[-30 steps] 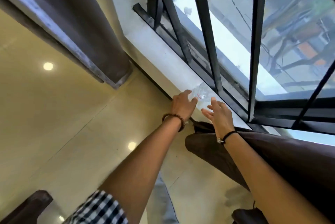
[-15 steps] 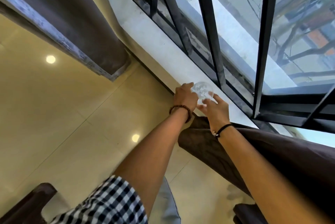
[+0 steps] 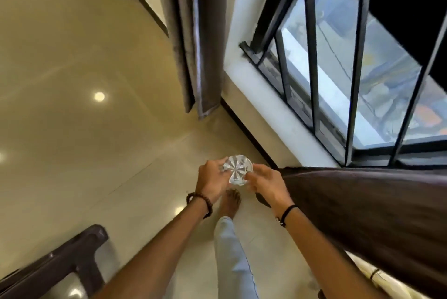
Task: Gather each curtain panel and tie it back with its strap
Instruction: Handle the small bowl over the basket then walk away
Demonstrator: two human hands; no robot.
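Both hands had come away from the windowsill [image 3: 261, 95], bringing the clear ribbed object [image 3: 238, 170] off it and out over the floor [image 3: 96, 153]. The left hand [image 3: 211, 182] gripped the object's left side with curled fingers. The right hand [image 3: 267, 186], blurred, seemed to pinch its right edge. It may have been a bottle seen end-on. The near curtain panel [image 3: 362, 206], dark brown, stretched in from the right just beside the right forearm, its end near that wrist. The far curtain panel [image 3: 193, 44] hung loose left of the window bars [image 3: 312, 56].
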